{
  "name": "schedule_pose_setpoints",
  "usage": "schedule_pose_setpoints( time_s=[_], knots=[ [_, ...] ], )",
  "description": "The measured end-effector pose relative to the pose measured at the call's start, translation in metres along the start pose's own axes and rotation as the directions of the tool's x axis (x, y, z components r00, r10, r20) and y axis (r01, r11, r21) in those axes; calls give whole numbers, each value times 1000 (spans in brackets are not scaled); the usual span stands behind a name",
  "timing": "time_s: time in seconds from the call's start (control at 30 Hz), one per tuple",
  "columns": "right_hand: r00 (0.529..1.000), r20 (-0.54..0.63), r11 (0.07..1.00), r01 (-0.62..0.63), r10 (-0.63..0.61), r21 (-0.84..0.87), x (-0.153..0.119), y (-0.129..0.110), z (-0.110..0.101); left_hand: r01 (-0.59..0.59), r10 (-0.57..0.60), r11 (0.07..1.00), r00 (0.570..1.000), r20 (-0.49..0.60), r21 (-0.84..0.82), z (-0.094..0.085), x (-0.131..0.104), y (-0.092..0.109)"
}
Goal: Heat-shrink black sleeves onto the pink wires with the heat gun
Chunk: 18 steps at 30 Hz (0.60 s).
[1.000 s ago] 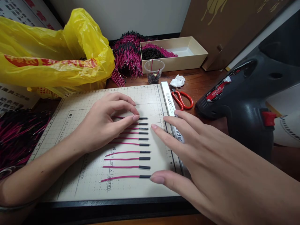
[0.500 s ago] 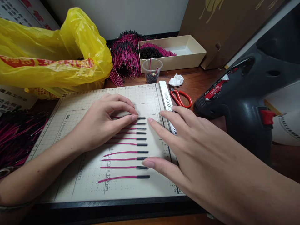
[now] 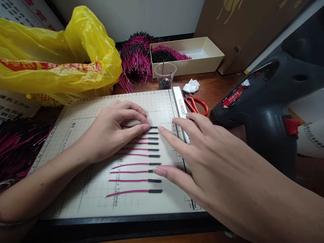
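Observation:
Several pink wires with black sleeves on their right ends lie in a column on a cream gridded cutting board. My left hand pinches the topmost wire between thumb and index finger, just left of its black sleeve. It covers the left parts of the upper wires. My right hand is open with fingers spread. Its index fingertip is at the right end of that sleeve, and its thumb tip overlaps the sleeve of a lower wire. The lowest wire lies fully in view.
Behind the board stand a plastic cup, a cream box of wires and a wire heap. Red-handled cutters and crumpled tissue lie right. A black heat gun is far right, a yellow bag left.
My right index fingertip has moved slightly left, up to the end of the topmost wire's sleeve. My left hand keeps its pinch. The whole view has shifted slightly.

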State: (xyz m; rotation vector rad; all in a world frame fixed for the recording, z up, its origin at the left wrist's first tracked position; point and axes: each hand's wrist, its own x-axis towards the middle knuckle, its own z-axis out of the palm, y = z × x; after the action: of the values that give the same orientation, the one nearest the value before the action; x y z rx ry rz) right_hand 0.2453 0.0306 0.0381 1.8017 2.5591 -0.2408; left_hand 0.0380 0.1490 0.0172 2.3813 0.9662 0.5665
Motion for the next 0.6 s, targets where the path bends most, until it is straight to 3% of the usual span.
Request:
schedule_pose_setpoints(
  time_s=[0.17,0.43,0.6],
  knots=[
    [997,79,1000,-14,12,19,2,-1,-3,-10,10,1000,1000,17,20,0,0,-2],
    [998,70,1000,5,-5,-8,4,1,-3,-40,40,999,999,4,13,1,0,-3],
    [997,-78,1000,9,-10,-20,-3,2,6,-36,36,999,999,4,15,1,0,-3]
  ],
)
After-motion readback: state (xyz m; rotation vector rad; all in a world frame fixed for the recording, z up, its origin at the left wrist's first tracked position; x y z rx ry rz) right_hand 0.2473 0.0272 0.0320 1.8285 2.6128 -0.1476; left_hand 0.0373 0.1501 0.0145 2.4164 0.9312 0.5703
